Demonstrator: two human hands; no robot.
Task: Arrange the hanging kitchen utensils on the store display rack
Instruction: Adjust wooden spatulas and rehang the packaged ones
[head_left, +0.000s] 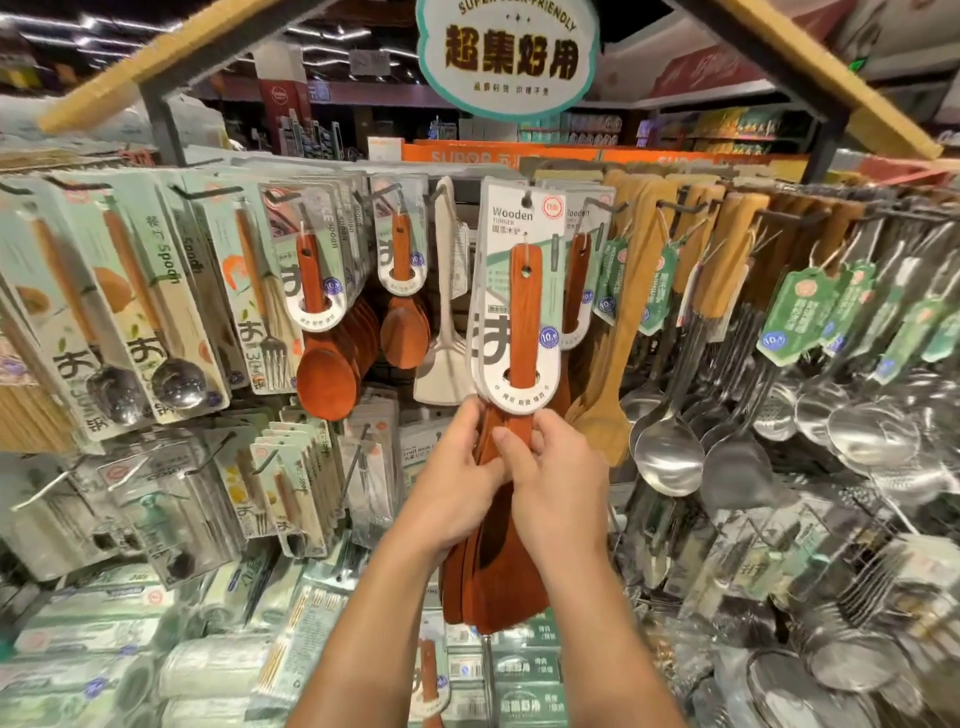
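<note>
A bunch of reddish wooden turners (523, 322) on white "Wooden Turner" cards hangs from a hook (528, 200) at the middle of the display rack. My left hand (457, 483) grips the wooden shafts just below the cards from the left. From the right, my right hand (550, 483) pinches the same shafts, thumb across the front. The turner blades (493, 587) hang down between my forearms, partly hidden by them.
Left of the turners hang a white spatula (441, 322), wooden rice spoons (324, 364) and carded spoons and forks (171, 332). To the right hang pale wooden spatulas (623, 312), steel ladles and skimmers (670, 452). Packaged goods fill the shelf below (104, 649).
</note>
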